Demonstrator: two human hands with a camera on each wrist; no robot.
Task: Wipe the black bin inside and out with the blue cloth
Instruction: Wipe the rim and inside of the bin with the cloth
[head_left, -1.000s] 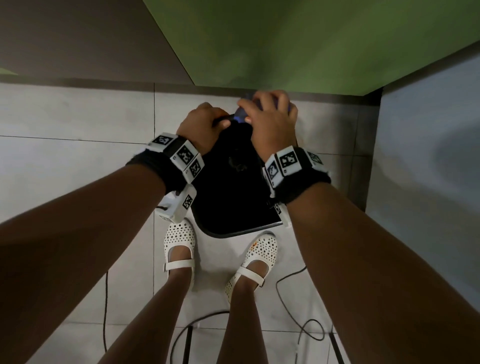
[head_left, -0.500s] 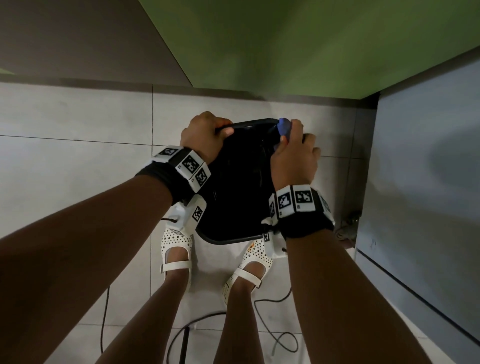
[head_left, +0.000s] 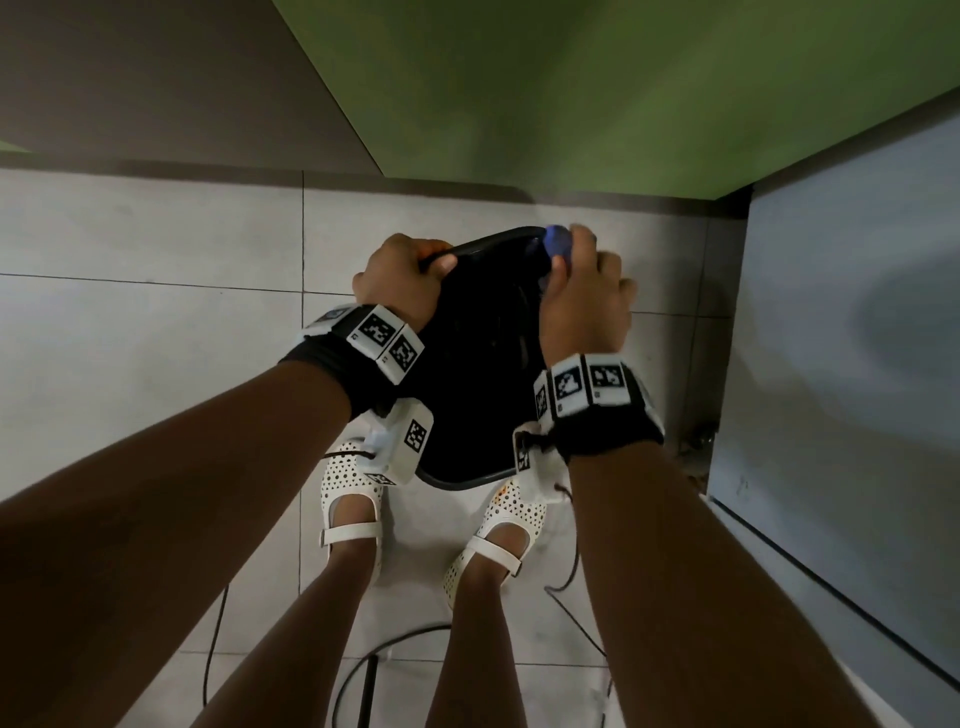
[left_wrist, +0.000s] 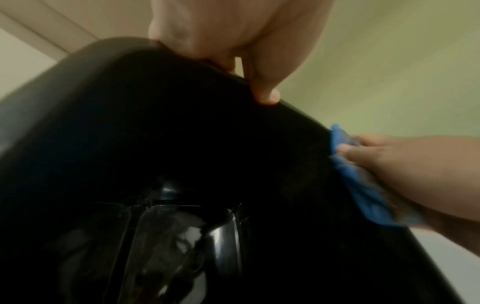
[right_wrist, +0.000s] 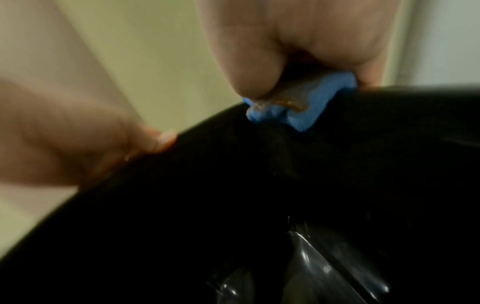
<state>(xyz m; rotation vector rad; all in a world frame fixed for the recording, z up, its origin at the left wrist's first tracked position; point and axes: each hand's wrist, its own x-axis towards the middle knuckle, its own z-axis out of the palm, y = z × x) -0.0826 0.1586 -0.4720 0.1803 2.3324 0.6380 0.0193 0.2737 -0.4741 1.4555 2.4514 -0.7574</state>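
Note:
The black bin (head_left: 467, 395) is held above the tiled floor, its opening facing me. My left hand (head_left: 402, 280) grips the far left of the rim (left_wrist: 182, 59), thumb over the edge. My right hand (head_left: 582, 296) pinches the blue cloth (head_left: 557, 243) against the rim's far right corner. In the right wrist view the cloth (right_wrist: 306, 111) is folded over the rim (right_wrist: 415, 92) under my thumb. The left wrist view shows the cloth (left_wrist: 363, 185) running down the bin's right edge. Glossy black plastic (right_wrist: 311, 267) shows deep inside the bin.
A green wall (head_left: 571, 88) stands just beyond the bin and a grey panel (head_left: 852, 364) close on the right. My feet in white shoes (head_left: 353, 493) are under the bin. Dark cables (head_left: 374, 670) lie on the tiles behind them.
My right hand has carried the cloth from the middle of the far rim to its right corner. The bin has tilted and shifted a little; my left hand keeps its grip.

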